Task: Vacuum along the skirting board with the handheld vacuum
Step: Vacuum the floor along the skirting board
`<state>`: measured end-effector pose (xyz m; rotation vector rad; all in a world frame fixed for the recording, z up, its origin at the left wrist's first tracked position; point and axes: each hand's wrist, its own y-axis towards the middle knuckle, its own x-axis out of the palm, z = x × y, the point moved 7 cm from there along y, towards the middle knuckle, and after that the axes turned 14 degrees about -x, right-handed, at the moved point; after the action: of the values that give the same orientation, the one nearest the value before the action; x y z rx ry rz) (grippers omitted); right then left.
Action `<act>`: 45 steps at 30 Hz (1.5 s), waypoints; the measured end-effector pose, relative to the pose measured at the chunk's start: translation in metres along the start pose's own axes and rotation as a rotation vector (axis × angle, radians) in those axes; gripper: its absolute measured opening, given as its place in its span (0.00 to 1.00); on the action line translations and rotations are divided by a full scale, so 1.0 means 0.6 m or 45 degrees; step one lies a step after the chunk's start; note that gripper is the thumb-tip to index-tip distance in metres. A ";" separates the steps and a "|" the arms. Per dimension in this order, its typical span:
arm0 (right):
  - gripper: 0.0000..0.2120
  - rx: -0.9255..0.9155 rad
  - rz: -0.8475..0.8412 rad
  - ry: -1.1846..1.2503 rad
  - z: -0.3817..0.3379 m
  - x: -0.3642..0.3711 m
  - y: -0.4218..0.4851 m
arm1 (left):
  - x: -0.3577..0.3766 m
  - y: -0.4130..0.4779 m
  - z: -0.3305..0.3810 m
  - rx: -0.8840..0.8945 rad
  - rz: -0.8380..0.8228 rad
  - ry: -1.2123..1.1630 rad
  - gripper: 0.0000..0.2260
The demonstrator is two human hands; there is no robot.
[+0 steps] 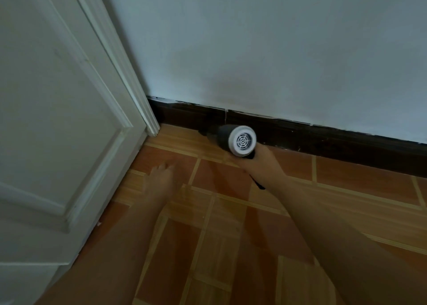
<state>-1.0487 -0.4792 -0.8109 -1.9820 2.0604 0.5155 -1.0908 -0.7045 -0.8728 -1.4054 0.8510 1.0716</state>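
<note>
Surface: the floor (231,235), reddish-brown tiles banded with pale wood-toned strips, running under and all round the grip, where the right hand (260,155) holds the handheld vacuum (240,140). Just beyond the grip the floor meets the dark skirting board (323,138). The vacuum's front end sits low at that joint, left of the grip; too dark to tell whether it touches the tiles. The left hand (161,175) lies flat on a tile, fingers spread, well left of the grip. Further left stands a white door (57,119), with a small pale fleck (99,223) at its foot.
</note>
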 end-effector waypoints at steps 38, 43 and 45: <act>0.33 -0.535 -0.376 -0.884 0.003 0.187 0.092 | 0.103 0.025 -0.070 -0.067 -0.231 0.086 0.30; 0.33 -0.483 -0.386 -0.900 0.015 0.174 0.080 | 0.112 0.027 -0.073 -0.077 -0.237 0.124 0.31; 0.34 -0.461 -0.396 -0.922 0.022 0.168 0.074 | 0.115 0.026 -0.073 -0.078 -0.245 0.115 0.31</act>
<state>-1.0992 -0.5650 -0.8601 -1.8397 1.2578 1.3617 -1.0766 -0.7444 -0.9443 -1.5633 0.7353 0.8995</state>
